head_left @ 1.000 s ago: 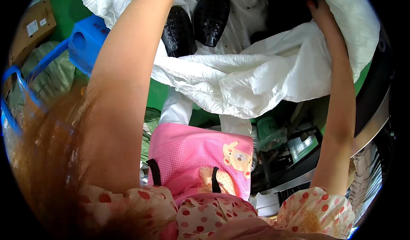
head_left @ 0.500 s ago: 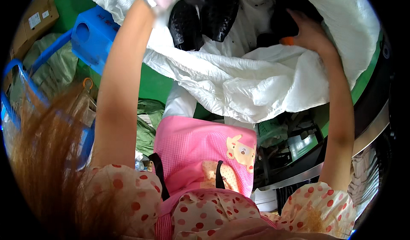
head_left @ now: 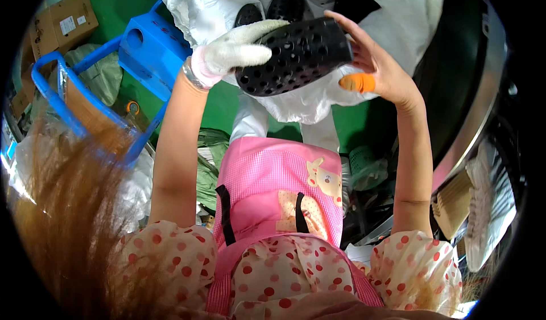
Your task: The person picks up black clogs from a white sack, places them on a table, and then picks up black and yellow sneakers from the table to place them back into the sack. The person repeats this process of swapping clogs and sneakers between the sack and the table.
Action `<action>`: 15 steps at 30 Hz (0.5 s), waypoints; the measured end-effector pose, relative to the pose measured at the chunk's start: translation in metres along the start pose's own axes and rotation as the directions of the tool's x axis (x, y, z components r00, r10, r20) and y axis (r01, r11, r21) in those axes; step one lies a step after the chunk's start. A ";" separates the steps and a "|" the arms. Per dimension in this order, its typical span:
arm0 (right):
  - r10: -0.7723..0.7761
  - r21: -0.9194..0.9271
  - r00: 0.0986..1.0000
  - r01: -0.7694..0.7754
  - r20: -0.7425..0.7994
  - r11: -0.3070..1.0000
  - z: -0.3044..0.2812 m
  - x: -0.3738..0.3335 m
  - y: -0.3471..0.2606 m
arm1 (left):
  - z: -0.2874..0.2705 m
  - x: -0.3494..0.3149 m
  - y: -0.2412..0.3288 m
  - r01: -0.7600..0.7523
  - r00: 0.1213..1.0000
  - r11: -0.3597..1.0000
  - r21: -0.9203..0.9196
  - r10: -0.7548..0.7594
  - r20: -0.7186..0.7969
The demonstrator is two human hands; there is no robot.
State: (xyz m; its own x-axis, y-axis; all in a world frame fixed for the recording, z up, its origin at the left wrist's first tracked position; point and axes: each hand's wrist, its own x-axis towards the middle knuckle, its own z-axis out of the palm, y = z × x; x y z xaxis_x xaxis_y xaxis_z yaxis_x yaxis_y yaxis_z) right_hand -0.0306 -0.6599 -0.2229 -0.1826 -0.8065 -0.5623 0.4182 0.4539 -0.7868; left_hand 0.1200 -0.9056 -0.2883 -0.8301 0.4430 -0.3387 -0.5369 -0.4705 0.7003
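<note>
My left hand [head_left: 230, 52], in a white glove, grips the left end of a black clog [head_left: 296, 55] full of round holes, held up sideways over a white sack [head_left: 187, 7]. At the clog's other end is my bare right hand [head_left: 378, 64], its fingers curled about that end and an orange cover on the thumb. Part of its grip is hidden behind the clog. Farther off in the sack's mouth lie another black clog [head_left: 286, 5] and a black shoe [head_left: 248, 15] next to it.
A blue plastic stool-like piece [head_left: 151, 50] and a blue tubular frame [head_left: 85, 106] stand at left, near a cardboard box [head_left: 62, 24]. On the right a curved metal-edged rim [head_left: 458, 160] runs past pale shoes [head_left: 483, 200]. The floor [head_left: 213, 112] is green.
Both hands have come out of the sack and toward each other, and a black clog is now between them. The sack's near edge has shifted away from me.
</note>
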 end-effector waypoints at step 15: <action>-0.037 0.010 0.695 0.064 -0.718 0.998 0.116 -0.282 -0.016 | 0.213 0.031 0.094 0.219 0.950 0.957 -0.189 -0.166 0.264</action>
State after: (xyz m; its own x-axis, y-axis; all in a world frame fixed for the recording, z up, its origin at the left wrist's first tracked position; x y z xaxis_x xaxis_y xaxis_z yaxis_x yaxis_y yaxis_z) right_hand 0.1175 -0.4831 -0.0225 -0.7815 -0.3054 -0.5440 0.4148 0.3970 -0.8187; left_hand 0.0761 -0.7740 -0.0990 -0.6600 0.7003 -0.2720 -0.7244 -0.4974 0.4772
